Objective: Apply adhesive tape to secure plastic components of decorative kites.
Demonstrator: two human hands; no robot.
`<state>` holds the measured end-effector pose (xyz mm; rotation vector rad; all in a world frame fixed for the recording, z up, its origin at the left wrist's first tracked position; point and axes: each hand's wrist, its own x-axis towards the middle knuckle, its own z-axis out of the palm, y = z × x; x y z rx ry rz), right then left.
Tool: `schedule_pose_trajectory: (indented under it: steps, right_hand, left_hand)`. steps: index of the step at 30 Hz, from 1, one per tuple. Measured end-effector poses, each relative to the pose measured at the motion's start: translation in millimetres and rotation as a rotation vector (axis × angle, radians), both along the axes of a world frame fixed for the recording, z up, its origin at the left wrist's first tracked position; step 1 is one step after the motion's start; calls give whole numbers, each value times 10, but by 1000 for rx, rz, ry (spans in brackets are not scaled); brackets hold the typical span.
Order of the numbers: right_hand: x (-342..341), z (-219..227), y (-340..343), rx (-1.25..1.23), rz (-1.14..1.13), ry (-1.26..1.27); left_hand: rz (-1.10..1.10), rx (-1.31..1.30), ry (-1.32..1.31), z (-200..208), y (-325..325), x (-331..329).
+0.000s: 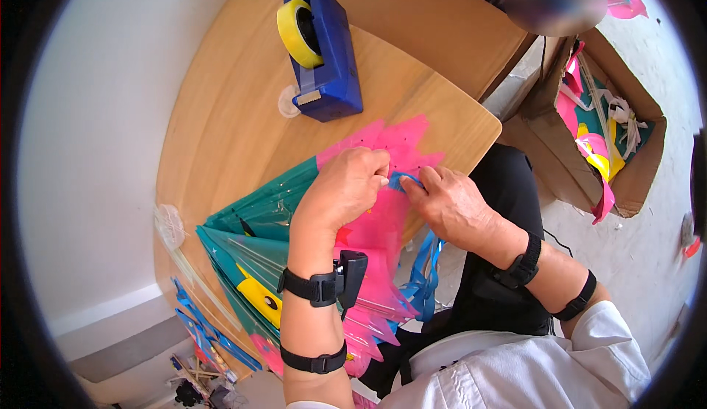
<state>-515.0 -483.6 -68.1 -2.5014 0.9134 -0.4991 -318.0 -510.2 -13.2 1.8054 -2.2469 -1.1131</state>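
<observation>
A kite of thin pink and teal plastic film (372,236) lies folded on the wooden table, its pink end toward my hands. Between thumb and fingers of my right hand (453,201) is a blue ribbon (398,180), pressed near the pink film. My left hand (346,186) is closed in a pinch just to the left, over the pink film; whatever it grips is too small to make out. Thin pale rods run through the teal part, and a yellow patch with a black eye-like spot (271,302) shows beside my left forearm.
At the table's (221,99) far side stands a blue tape dispenser (331,63) with yellow tape. Cardboard boxes (412,22) border the table; an open box (637,166) at right holds pink, teal and yellow film. Blue ribbons (426,273) hang by my leg.
</observation>
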Motion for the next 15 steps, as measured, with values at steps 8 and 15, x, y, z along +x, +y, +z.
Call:
schedule_pose_trajectory:
  steps: [8, 15]
  right_hand:
    - [11, -2, -1, -22, -3, 0]
    - [13, -3, -2, -2, 7, 7]
  left_hand:
    - [-135, -35, -164, -73, -99, -89]
    - [-147, -117, -346, -154, -48, -178]
